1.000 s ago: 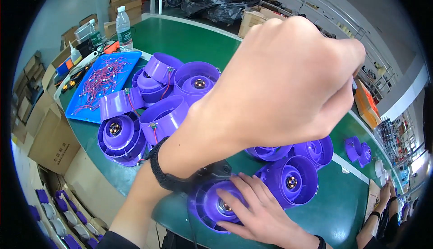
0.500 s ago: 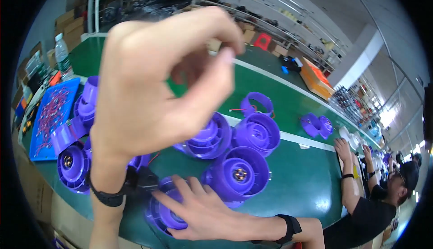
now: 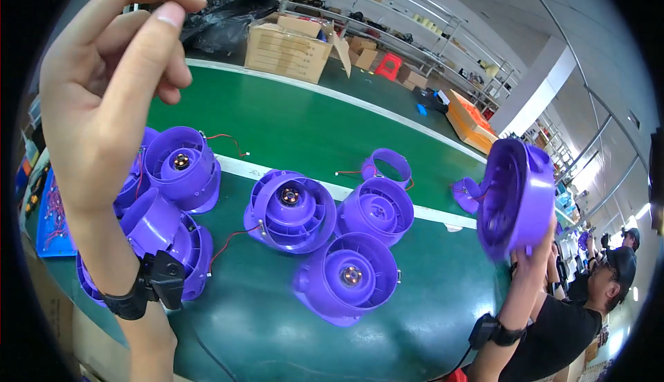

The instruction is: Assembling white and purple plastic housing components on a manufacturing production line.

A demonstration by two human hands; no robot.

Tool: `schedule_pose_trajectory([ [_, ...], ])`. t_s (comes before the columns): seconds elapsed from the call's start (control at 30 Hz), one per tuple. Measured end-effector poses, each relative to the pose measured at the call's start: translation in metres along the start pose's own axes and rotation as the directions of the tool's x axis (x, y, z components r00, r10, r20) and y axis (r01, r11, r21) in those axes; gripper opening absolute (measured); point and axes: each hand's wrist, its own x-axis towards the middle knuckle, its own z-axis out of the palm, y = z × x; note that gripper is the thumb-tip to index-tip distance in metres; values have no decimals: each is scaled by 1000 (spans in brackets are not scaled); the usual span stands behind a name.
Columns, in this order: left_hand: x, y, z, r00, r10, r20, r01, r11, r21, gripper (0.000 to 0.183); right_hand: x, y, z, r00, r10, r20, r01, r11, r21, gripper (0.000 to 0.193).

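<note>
My left hand (image 3: 114,71) is raised at the upper left, its fingers loosely curled and the thumb apart from them; I see nothing in it. At the right, my right hand (image 3: 541,252) holds up a round purple fan housing (image 3: 529,195), tilted on its side. Most of that hand is hidden behind the housing. On the green table stand more purple housings: one with a copper-coloured motor core (image 3: 290,206) in the middle, another housing (image 3: 351,282) nearer me, and a third housing (image 3: 387,212) behind it. Others cluster beneath my left forearm, including a housing (image 3: 183,168) with a red wire.
A blue tray (image 3: 59,226) of small wired parts lies at the left edge. A purple ring (image 3: 387,164) and a smaller purple part (image 3: 467,194) lie farther back. Beyond stands a cardboard box (image 3: 287,50). A co-worker (image 3: 574,320) in black sits at the right.
My right hand has lifted the housing from the near middle of the table and carried it up to the right. My left hand has moved left, away from the centre. The view has shifted slightly.
</note>
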Motion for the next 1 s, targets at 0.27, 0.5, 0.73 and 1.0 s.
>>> schedule_pose_trajectory([
  [0.27, 17, 20, -14, 966, -199, 164, 205, 979, -20, 17, 90, 143, -32, 993, 12, -115, -115, 107, -988, 84],
  [0.5, 16, 11, -6, 949, -169, 266, 159, 985, 60, 14, 114, 212, 19, 993, 96, -64, -78, 158, -984, 84],
  [0.73, 15, 11, 1, 937, -188, 295, 155, 979, 132, 14, 134, 217, 48, 987, 152, 42, 4, 239, -971, 85],
  [1.0, 16, 10, 4, 951, -142, 274, 135, 990, 43, 14, 126, 250, 26, 997, -77, 17, 43, 348, -937, 73],
])
